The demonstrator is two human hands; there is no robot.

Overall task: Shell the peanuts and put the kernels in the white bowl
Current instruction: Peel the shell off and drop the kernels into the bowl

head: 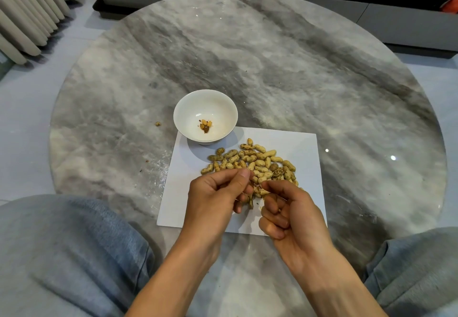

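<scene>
head view: looks down on a round grey marble table that fills most of the frame, with two bare forearms coming up from the bottom edge.
left hand: lower centre of the frame, fingers curled inward, thumb and forefinger pinching one side of a cracked peanut; a strip of shell hangs below its fingers.
right hand: just right of the left hand, fingers curled into the palm, thumb and forefinger tip pinching the other side of the same cracked peanut.
cracked peanut: held between the two hands, above the near part of the white sheet; whether a kernel is exposed cannot be told.
peanut pile: unshelled peanuts heaped on the sheet at centre frame, just above the hands; the near edge of the pile is hidden by the fingers.
open shell half: lies at the right side of the pile, hollow side up.
white sheet: a rectangular paper lying flat on the table, centre to lower right of centre.
white bowl: upright, left of centre, its foot resting on the upper left corner of the sheet, just beside the pile.
kernels: a few lie in the bottom of the bowl with bits of reddish skin.
shell crumb: lies on the bare table left of the bowl.
knees: grey-blue trouser legs show through the table at lower left and lower right.
</scene>
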